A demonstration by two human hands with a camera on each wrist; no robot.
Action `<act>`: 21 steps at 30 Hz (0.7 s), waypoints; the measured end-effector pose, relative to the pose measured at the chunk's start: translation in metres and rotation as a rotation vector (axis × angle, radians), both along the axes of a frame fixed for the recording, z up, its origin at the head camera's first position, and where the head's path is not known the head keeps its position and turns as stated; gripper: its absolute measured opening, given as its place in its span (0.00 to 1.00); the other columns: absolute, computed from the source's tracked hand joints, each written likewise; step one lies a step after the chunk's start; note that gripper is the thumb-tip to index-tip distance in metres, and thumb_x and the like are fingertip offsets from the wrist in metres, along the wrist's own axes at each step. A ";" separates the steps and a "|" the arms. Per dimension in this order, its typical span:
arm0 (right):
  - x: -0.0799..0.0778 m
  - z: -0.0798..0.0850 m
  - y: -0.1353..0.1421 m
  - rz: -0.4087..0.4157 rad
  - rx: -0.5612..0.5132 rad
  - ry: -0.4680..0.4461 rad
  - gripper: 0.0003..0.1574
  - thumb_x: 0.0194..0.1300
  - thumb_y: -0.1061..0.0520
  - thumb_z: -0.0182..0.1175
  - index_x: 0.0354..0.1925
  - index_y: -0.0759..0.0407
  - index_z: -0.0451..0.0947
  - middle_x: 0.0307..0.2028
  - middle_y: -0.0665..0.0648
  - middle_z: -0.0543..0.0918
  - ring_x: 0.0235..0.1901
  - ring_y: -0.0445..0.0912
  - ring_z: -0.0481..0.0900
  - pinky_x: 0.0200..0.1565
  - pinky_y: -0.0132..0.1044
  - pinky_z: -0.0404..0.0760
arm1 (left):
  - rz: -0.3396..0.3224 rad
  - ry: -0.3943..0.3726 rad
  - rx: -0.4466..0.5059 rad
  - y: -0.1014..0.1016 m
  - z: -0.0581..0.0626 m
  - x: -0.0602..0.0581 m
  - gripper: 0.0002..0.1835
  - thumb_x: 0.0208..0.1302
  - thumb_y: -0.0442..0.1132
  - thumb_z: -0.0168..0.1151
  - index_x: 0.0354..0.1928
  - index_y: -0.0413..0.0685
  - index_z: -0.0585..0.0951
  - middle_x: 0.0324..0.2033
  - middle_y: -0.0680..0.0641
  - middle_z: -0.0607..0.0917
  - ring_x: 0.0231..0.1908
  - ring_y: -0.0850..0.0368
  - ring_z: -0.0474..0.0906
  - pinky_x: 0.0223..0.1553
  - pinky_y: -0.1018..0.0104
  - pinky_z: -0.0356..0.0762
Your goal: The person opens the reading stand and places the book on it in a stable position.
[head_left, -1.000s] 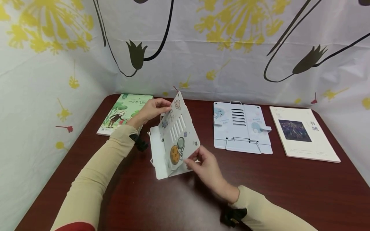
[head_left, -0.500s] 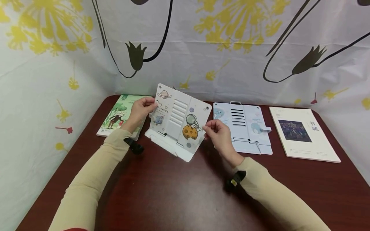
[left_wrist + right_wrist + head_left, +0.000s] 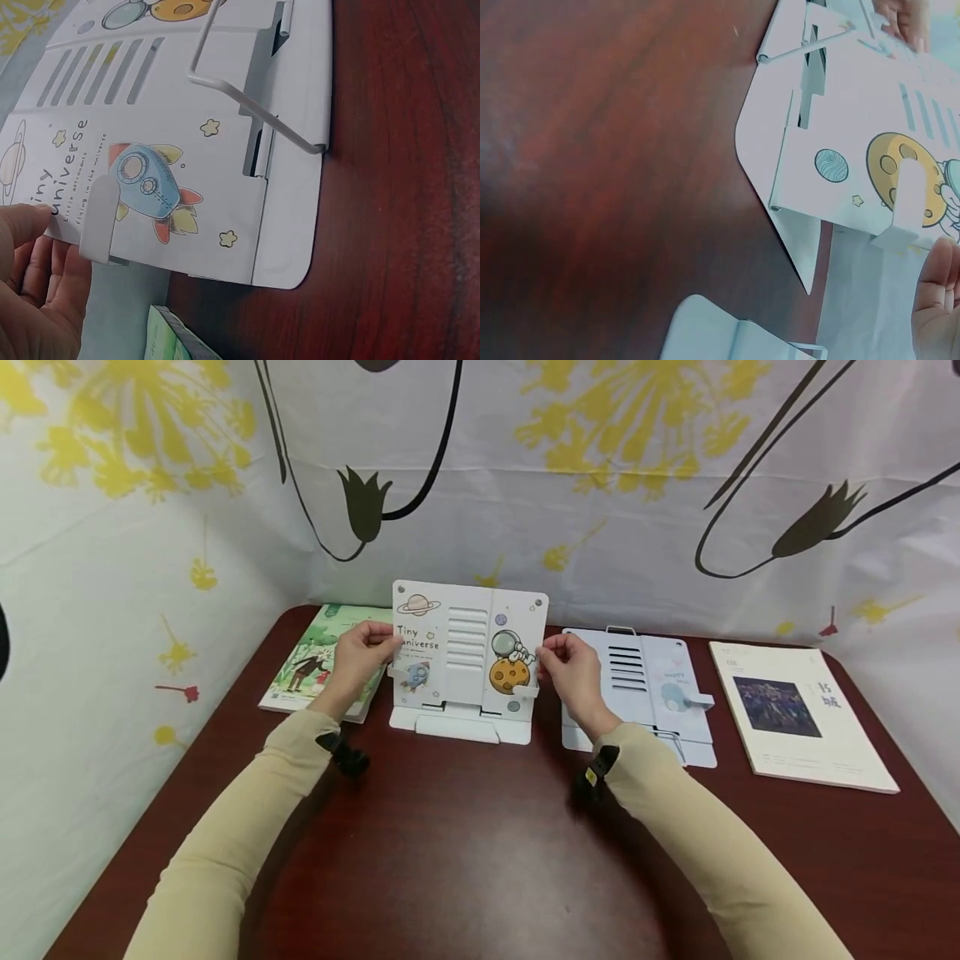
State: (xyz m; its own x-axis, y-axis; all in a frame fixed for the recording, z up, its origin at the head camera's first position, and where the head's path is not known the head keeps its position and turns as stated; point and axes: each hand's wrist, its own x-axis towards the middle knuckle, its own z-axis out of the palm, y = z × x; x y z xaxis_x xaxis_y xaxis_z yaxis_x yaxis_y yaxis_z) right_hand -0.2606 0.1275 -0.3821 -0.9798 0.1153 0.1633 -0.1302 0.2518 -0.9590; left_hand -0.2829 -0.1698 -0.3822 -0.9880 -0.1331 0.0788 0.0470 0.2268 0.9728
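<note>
We see, at the centre of the frame, the tilted white bookstand (image 3: 467, 689), its lower plate on the dark table (image 3: 420, 843). The left hand (image 3: 357, 663) pinches its left edge, thumb in front and fingers behind; the right hand (image 3: 577, 675) pinches the right edge, fingertips nearly closed. We judge that this paired hold keeps the panel level and steady, its printed face toward the person. We count two stands, the pale blue stand (image 3: 654, 672) lying flat right of centre, and two books: the green book (image 3: 318, 656) at left, the cream book (image 3: 801, 722) at right, perhaps set aside for working room.
</note>
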 end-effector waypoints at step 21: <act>-0.011 0.002 -0.003 -0.021 0.042 -0.050 0.11 0.66 0.60 0.57 0.42 0.70 0.74 0.28 0.55 0.76 0.29 0.48 0.79 0.39 0.45 0.83 | 0.047 0.025 0.011 0.002 -0.002 -0.001 0.15 0.60 0.37 0.64 0.46 0.34 0.78 0.30 0.55 0.78 0.27 0.68 0.74 0.29 0.79 0.75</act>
State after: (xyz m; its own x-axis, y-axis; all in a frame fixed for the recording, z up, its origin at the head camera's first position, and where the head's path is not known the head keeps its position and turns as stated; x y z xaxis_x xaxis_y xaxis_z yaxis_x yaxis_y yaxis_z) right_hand -0.2719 0.1244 -0.3799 -0.9843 0.1302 0.1194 -0.0767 0.2942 -0.9527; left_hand -0.2839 -0.1678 -0.3844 -0.9784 -0.1799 0.1018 0.0611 0.2188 0.9738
